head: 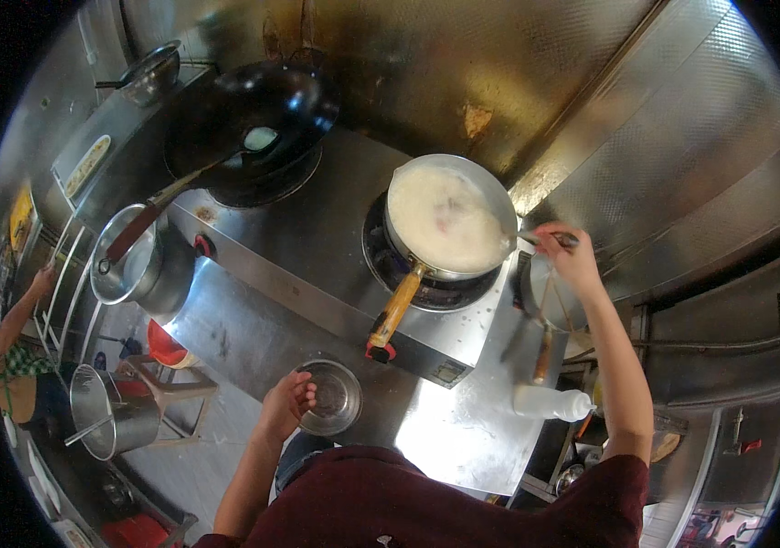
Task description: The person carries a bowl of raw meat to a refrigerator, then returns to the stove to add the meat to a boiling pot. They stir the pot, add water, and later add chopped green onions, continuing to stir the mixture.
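A saucepan with a wooden handle (396,308) stands on the right burner, holding a pale, foamy liquid (444,212) with something darker in its middle. My right hand (564,250) grips a metal utensil (527,236) at the pan's right rim; the utensil's far end is hidden in or behind the foam. At the counter's near edge, my left hand (294,397) is beside a round metal bowl (342,397), fingers curled near its left rim; whether they touch it I cannot tell. A white squeeze bottle (551,403) lies on its side at the right.
A black wok (225,103) with a ladle (157,198) resting in it occupies the left burner. Metal pots (122,274) stand left, one near a stool (184,394). Another person's arm (23,308) shows at the far left. A metal wall (417,82) rises behind the stove.
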Tool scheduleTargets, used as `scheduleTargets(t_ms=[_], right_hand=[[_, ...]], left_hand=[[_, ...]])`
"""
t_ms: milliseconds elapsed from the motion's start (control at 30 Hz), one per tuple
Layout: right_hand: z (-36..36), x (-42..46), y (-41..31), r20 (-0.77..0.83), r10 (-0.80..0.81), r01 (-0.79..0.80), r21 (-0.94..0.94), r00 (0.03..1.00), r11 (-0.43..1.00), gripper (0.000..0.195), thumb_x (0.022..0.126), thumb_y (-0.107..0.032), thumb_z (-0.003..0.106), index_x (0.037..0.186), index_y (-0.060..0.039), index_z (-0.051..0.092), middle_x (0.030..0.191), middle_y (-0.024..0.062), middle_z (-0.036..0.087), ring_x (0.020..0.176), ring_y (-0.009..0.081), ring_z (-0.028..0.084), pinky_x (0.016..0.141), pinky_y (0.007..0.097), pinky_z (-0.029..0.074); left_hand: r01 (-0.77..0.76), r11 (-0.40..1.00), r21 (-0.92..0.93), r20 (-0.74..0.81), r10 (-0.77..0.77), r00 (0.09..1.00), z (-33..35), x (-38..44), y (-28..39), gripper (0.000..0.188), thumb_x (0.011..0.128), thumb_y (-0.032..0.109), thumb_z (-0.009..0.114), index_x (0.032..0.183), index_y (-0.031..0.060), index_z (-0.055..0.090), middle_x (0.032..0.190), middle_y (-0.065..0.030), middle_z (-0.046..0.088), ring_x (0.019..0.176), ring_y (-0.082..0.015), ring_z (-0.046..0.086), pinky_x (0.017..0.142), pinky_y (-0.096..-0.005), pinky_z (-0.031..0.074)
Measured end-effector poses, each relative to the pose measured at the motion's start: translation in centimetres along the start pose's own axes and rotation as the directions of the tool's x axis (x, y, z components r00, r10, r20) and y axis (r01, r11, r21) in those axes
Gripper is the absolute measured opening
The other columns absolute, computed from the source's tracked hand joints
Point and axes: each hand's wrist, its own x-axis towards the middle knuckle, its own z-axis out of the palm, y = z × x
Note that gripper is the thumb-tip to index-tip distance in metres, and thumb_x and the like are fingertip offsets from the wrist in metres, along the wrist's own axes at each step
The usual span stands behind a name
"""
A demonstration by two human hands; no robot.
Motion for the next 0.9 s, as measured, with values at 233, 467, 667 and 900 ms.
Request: scheduleTargets(t_ms=[233, 467, 667, 900], right_hand=[[1.3, -2.4, -0.1, -0.230, 0.391, -0.219, 0.537, 0.891, 0.815, 0.015, 0.086, -0.010, 0.049, 0.089, 0.0036, 0.055, 0.079, 0.0115, 0.059, 0.065, 0.0215, 0.063, 0.057, 0.0291, 0.051], [1.3, -0.6, -3.3, -0.324, 0.177, 0.012, 0.508, 0.929, 0.862, 0.013, 0.085, -0.010, 0.052, 0.092, 0.0014, 0.055, 0.085, 0.0089, 0.059, 0.073, 0.0189, 0.062, 0.065, 0.0265, 0.049], [3.5, -1.6, -2.9, -0.141, -0.337, 0.322, -0.119, 0.931, 0.939, 0.014, 0.085, -0.005, 0.052, 0.093, 0.0044, 0.058, 0.088, 0.0082, 0.062, 0.078, 0.0166, 0.061, 0.067, 0.0263, 0.048], [6.5, -1.7, 0.2, -0.229, 0.202, -0.093, 0.412, 0.952, 0.906, 0.015, 0.085, -0.008, 0.052, 0.090, 0.0060, 0.055, 0.081, 0.0116, 0.059, 0.062, 0.0220, 0.063, 0.056, 0.0277, 0.050]], left_hand=[[-0.010, 1.000, 0.006, 0.022, 0.010, 1.000, -0.6, 0.3, 0.8, 0.025, 0.088, 0.026, 0.044, 0.097, 0.0030, 0.051, 0.077, -0.0053, 0.056, 0.066, -0.0133, 0.054, 0.062, -0.0249, 0.047], [-0.032, 0.995, -0.092, 0.072, 0.039, 0.997, -2.3, 0.2, 0.8, 0.025, 0.090, 0.025, 0.040, 0.096, 0.0040, 0.052, 0.076, -0.0048, 0.056, 0.063, -0.0132, 0.054, 0.059, -0.0238, 0.048], [-0.062, 0.990, -0.125, 0.085, 0.073, 0.994, -3.6, -0.1, 0.6, 0.025, 0.091, 0.026, 0.040, 0.095, 0.0048, 0.052, 0.076, -0.0049, 0.058, 0.063, -0.0132, 0.055, 0.060, -0.0228, 0.049], [-0.071, 0.987, -0.146, 0.075, 0.083, 0.994, -3.8, -0.2, 0.8, 0.024, 0.090, 0.025, 0.040, 0.094, 0.0048, 0.052, 0.074, -0.0044, 0.057, 0.062, -0.0131, 0.055, 0.059, -0.0226, 0.048]])
